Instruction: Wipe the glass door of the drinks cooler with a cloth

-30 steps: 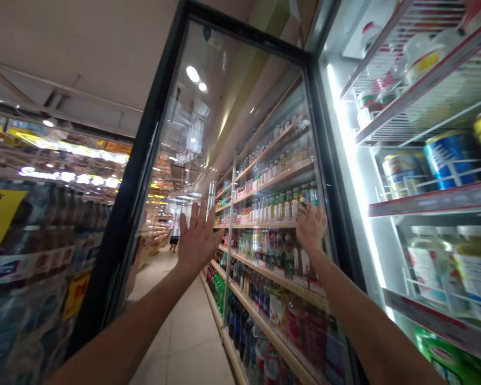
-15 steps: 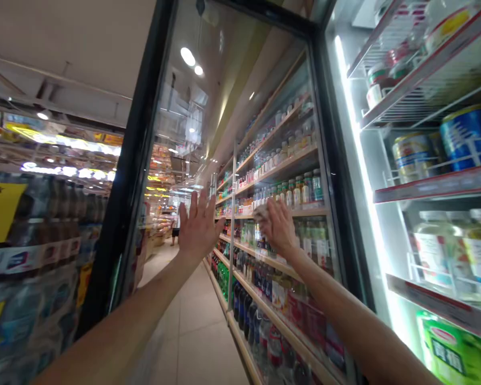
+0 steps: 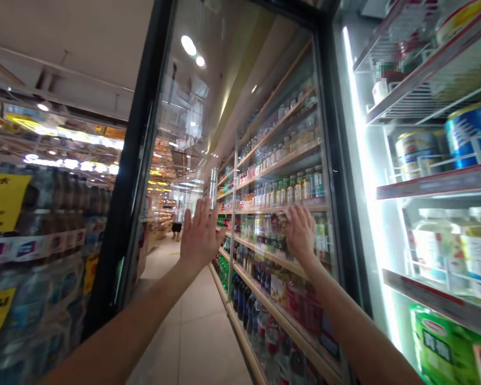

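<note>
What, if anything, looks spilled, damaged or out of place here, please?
Nothing stands out: the glass door is open, the white-capped bottles stand upright on their shelf, and no spill or damage shows.

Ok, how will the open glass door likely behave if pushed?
The glass door should stay stiff, given its black frame. Standing angled out from the cooler shelves, it would probably swing, not tip. Visibly reflective, it may feel slippery to the left hand.
</note>
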